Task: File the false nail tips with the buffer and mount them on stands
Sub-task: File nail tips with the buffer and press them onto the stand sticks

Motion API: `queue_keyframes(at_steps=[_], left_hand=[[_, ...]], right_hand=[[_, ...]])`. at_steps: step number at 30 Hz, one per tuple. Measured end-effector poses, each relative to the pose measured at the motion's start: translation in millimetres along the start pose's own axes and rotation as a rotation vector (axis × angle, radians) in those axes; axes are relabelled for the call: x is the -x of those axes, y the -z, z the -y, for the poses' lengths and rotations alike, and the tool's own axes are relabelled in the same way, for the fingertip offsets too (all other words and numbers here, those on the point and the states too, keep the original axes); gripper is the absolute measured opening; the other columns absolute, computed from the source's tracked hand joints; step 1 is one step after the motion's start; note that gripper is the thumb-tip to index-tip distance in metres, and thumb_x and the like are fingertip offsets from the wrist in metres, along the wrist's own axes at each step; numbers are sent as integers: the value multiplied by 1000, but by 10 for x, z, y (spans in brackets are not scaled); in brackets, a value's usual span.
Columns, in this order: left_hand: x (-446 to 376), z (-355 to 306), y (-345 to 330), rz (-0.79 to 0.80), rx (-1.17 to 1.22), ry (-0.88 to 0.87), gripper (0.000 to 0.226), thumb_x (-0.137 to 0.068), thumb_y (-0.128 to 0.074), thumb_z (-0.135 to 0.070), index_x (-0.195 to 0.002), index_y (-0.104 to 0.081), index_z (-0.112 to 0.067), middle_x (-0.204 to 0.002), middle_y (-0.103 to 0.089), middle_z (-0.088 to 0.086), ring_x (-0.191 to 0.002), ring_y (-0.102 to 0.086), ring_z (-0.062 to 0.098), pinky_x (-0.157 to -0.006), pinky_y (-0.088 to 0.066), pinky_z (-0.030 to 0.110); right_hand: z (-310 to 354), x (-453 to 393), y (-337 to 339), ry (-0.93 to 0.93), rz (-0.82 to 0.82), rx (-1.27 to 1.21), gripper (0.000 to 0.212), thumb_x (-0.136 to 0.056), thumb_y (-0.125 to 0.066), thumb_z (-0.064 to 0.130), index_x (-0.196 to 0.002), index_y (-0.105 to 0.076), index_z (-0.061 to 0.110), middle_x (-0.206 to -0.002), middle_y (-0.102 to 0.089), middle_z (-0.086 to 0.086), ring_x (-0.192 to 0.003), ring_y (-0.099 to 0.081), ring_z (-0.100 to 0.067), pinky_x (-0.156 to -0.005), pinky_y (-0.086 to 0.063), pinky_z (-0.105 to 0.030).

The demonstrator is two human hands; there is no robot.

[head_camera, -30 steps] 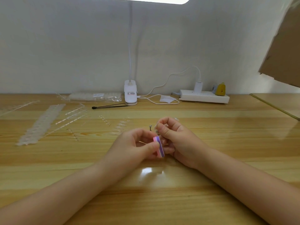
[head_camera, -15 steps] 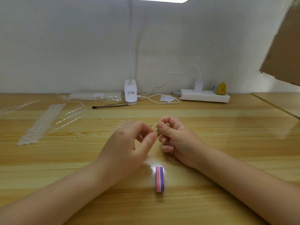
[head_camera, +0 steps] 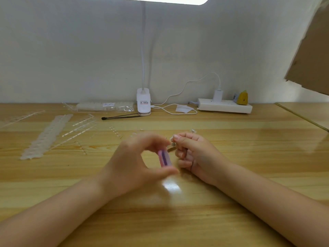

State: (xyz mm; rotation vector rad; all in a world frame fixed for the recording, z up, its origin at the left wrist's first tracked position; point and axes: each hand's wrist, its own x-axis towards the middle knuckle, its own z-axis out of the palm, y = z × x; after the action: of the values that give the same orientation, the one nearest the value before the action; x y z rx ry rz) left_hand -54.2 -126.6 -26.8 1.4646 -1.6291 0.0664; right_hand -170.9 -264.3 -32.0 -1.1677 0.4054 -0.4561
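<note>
The buffer (head_camera: 165,158), lying on the table near its front edge half a second ago, is now gripped between the left hand (head_camera: 135,164)'s thumb and fingers, seemingly lifted, though blurred.

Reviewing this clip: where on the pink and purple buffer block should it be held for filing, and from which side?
Probably by its two short ends, from the left. The buffer is a small oblong block, and the left hand spans its length, forefinger on the far end and thumb on the near end. That likely leaves the long faces free toward the right hand.
</note>
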Motion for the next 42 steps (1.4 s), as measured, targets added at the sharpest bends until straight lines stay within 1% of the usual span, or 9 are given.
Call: queue_keyframes(at_steps=[3, 8, 17, 22, 26, 31, 36, 39, 42], left_hand=[[-41, 20, 11, -205, 118, 301, 46, -56, -83, -41, -95, -61, -31, -88, -66, -1, -79, -69, 10, -73, -56, 20], [-76, 50, -44, -182, 410, 679, 56, -48, -85, -33, -98, -63, -20, -95, -67, 3, -75, -72, 18, -62, -52, 18], [-114, 120, -1, -443, 742, 734, 67, -42, -84, -31, -99, -61, -5, -108, -64, 26, -85, -72, 25, -71, -57, 24], [-76, -7, -132, -241, 737, 721, 57, -43, -86, -30, -90, -66, -7, -96, -64, 24, -78, -72, 27, -64, -56, 22], [-145, 75, -4, -464, 819, 762, 54, -58, -78, -21, -104, -59, 0, -108, -65, 25, -80, -72, 20, -65, -55, 19], [-103, 7, -79, -219, 659, 757, 56, -51, -82, -24, -99, -62, -4, -101, -64, 28, -77, -73, 26, -62, -56, 21], [-172, 139, 101, -449, 588, 766, 52, -59, -81, -24, -103, -57, -8, -100, -66, 21, -75, -73, 19, -60, -55, 19], [-159, 257, 132, -234, 286, 823, 46, -69, -83, -23, -105, -57, -11, -94, -67, 11, -67, -71, 12, -55, -56, 22], [-98, 305, 103, 0, -338, 684, 48, -74, -71, -53, -109, -59, -23, -109, -59, -6, -83, -64, 6, -69, -49, 23]], right_hand=[[-6, 8, 0, 13, 24, 47, 8, -92, -57, 8, -85, -60, 7, -56, -49, 4, -48, -39, -7, -39, -25, -17], [-48, 7, 16, 81, 91, 142, 6, -85, -64, 17, -86, -62, 11, -64, -53, 3, -51, -42, -6, -40, -29, -16], [-40, -9, 44, 66, 118, 152, 9, -90, -60, 17, -81, -57, 16, -70, -56, 5, -51, -43, -5, -39, -30, -16], [-56, 8, 20, 94, 135, 231, 14, -94, -58, 16, -80, -58, 18, -65, -51, 3, -51, -42, -6, -39, -30, -16], [-34, -12, 46, 50, 119, 178, 14, -95, -55, 14, -81, -55, 16, -67, -54, 6, -51, -43, -5, -39, -29, -16], [-64, -32, 62, 55, 143, 195, 11, -83, -65, 25, -78, -61, 16, -71, -51, 0, -51, -42, -5, -38, -30, -16], [-44, -43, 69, 11, 170, 222, 24, -76, -66, 29, -86, -60, 9, -64, -53, 3, -50, -43, -5, -38, -32, -17], [-37, -48, 65, 3, 158, 202, 24, -76, -65, 30, -86, -59, 8, -55, -53, 8, -48, -43, -5, -37, -31, -17], [-31, -52, 65, -7, 156, 180, 29, -76, -65, 31, -89, -58, 6, -56, -49, 6, -49, -42, -6, -36, -30, -17]])
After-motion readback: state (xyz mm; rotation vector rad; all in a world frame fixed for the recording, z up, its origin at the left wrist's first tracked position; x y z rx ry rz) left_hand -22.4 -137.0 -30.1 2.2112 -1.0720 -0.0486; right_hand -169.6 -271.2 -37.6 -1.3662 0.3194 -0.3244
